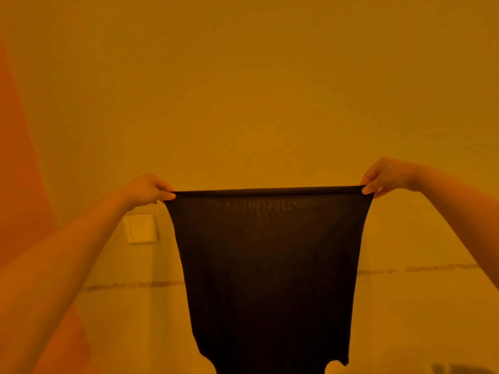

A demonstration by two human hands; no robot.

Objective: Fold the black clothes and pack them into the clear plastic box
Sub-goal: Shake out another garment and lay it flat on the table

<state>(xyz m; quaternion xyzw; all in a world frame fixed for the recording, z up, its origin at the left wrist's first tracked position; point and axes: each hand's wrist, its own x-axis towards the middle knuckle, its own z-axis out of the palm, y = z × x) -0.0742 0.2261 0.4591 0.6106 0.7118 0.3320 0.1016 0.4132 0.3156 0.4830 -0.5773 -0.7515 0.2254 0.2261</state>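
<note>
The left hand (147,188) and right hand (383,175) each pinch a top corner of the black garment (266,265), stretched level between them and hanging lengthwise, seemingly equally near both.

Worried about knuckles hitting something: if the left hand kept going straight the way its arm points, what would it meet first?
Probably the wall. The left hand, pinching the black cloth, has nothing visible between it and the wall, though depth is unclear.

Plain wall (243,76), amber-lit, with one wall switch plate (141,228).
Switch plate sits low on left; a dark horizontal line (415,269) crosses the wall lower down; orange strip (16,157) along left edge.
</note>
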